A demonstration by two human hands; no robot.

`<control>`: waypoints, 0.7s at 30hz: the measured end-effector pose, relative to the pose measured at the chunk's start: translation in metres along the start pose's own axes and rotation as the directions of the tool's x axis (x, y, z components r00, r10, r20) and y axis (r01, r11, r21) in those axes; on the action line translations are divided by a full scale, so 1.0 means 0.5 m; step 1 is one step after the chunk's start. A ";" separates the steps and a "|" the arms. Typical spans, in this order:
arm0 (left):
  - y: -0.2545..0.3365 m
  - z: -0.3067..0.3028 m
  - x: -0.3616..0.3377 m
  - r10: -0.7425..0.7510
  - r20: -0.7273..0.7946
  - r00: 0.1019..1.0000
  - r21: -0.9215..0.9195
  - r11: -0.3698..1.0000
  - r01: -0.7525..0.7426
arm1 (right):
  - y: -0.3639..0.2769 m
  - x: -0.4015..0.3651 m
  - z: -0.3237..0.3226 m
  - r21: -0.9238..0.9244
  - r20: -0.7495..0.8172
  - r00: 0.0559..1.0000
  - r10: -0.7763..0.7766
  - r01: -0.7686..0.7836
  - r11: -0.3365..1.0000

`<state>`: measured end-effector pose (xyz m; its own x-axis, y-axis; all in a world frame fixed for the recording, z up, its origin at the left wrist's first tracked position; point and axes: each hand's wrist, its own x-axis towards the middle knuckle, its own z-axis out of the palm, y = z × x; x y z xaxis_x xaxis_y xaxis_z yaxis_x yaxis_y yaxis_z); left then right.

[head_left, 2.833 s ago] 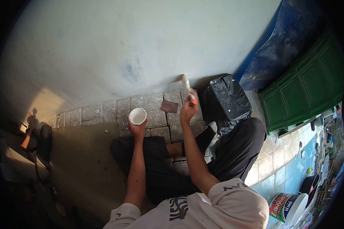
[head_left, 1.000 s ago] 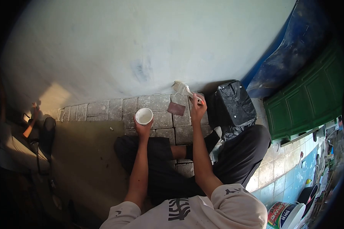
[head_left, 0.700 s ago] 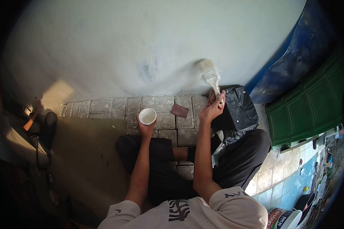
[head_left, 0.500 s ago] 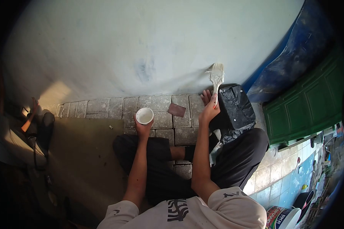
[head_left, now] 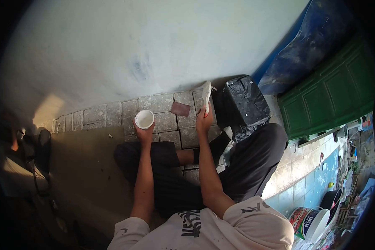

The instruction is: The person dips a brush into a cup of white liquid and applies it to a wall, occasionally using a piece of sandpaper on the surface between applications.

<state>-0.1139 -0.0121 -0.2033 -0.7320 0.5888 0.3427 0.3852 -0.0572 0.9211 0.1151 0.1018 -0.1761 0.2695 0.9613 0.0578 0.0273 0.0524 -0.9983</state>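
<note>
My left hand (head_left: 144, 131) is wrapped round a small white cup (head_left: 144, 119) with pale contents, held upright above the paving. In my right hand (head_left: 203, 121) is a paintbrush (head_left: 206, 95), gripped by its handle with the whitish bristles pointing up toward the wall. The brush is seen nearly edge-on. Between the two hands a reddish-brown piece of sandpaper (head_left: 180, 109) lies on the grey paving blocks (head_left: 162, 121). The pale wall (head_left: 125, 46) in front carries a bluish smudge.
A black plastic-wrapped block (head_left: 248, 102) stands right of the brush, close to my knee. Farther right are a green panelled door (head_left: 329, 96) and a paint bucket (head_left: 310, 223). A brownish mat (head_left: 87, 166) lies at left; part of another person (head_left: 16, 141) shows beyond it.
My right hand has come down and left with the paintbrush, away from the wall beside the black block. The brush has turned edge-on. The view has shifted; the left hand still holds the cup.
</note>
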 end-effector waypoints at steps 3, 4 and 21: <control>-0.011 -0.008 -0.003 0.033 -0.017 0.999 -0.007 0.999 -0.033 | 0.035 -0.001 0.037 -0.034 -0.018 0.991 -0.135 0.135 0.990; -0.013 -0.006 -0.002 0.025 -0.014 1.000 -0.002 1.000 -0.025 | 0.031 0.001 0.048 -0.095 0.002 0.969 -0.247 0.246 0.965; -0.007 -0.002 0.000 0.004 -0.012 1.000 0.047 0.999 -0.003 | 0.042 -0.012 0.022 -0.153 0.171 0.939 -0.298 0.324 0.933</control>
<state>-0.1159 -0.0128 -0.2063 -0.7372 0.5790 0.3484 0.4138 -0.0209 0.9101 0.1034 0.1000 -0.1974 0.0800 0.9334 0.3499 0.2602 0.3193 -0.9112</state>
